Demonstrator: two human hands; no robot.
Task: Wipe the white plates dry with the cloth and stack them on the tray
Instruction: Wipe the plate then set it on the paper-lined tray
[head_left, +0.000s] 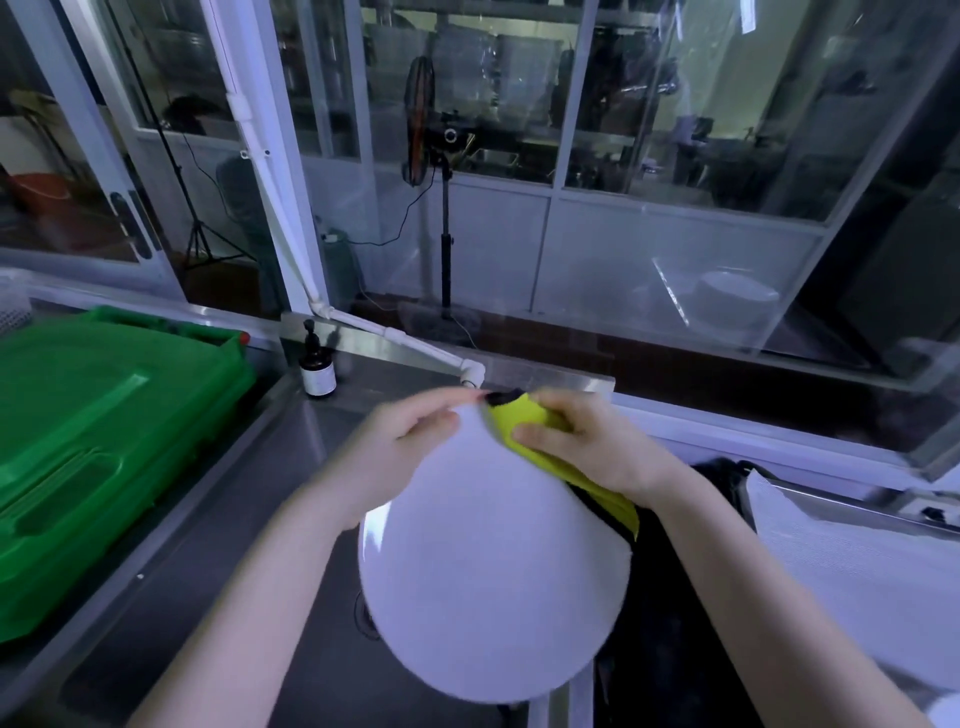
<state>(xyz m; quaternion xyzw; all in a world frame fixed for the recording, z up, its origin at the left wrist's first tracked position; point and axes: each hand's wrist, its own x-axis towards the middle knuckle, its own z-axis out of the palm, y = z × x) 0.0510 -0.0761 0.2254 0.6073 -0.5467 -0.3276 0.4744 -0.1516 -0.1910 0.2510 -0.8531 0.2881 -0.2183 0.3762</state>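
While the left grip (410, 441) curls round the far-left rim of the white plate (493, 571), the plate hangs tilted above the steel sink (234, 597), motion-blurred. Opposite it, the right grip (587, 441) pinches the yellow cloth (519, 421) onto the plate's far-right rim; the cloth trails down that edge. Green tray (104, 415) sits well apart on the left tabletop, brown bottle (318, 371) behind the sink.

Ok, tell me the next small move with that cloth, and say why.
Probably sweep the right hand and its yellow cloth down across the white plate, while the left hand grips the rim. The cloth is pinched over the far edge only, so most of the surface facing the camera likely remains to be wiped.
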